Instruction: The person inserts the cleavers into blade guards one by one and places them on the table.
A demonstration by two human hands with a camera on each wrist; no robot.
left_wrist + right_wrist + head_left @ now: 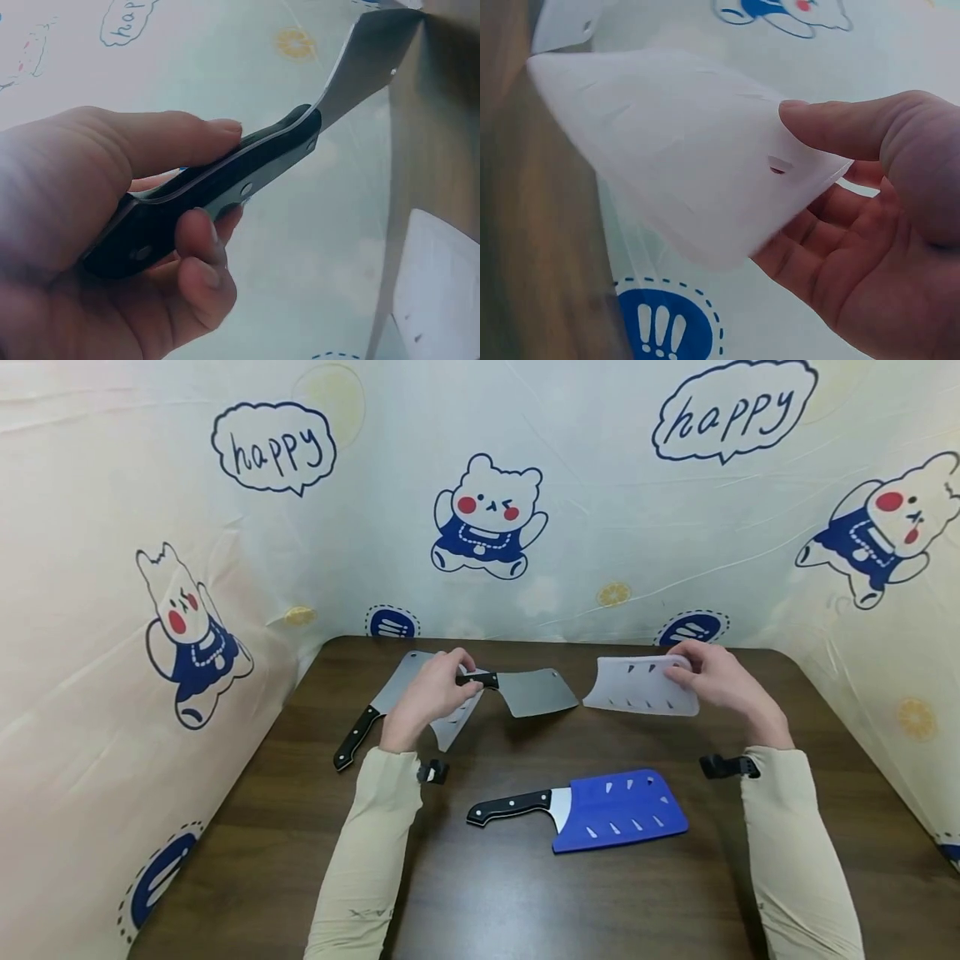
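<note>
My left hand (pixel 437 689) grips the black riveted handle (pixel 225 176) of a cleaver (pixel 536 692), its bare steel blade pointing right above the table. In the left wrist view, thumb and fingers wrap that handle. My right hand (pixel 720 681) pinches the end of a white slotted blade sheath (pixel 637 685), thumb on its upper face in the right wrist view. The sheath's far end lies close to the blade's tip; whether they touch I cannot tell. Partly behind my left hand, a second bare cleaver (pixel 360 735) and another white sheath (pixel 453 724) lie on the table.
A third cleaver in a blue slotted sheath (pixel 622 810) lies nearer on the brown wooden table (pixel 525 902), its handle toward the left. Printed cloth (pixel 360 527) with bears and lettering hangs behind and at both sides of the table.
</note>
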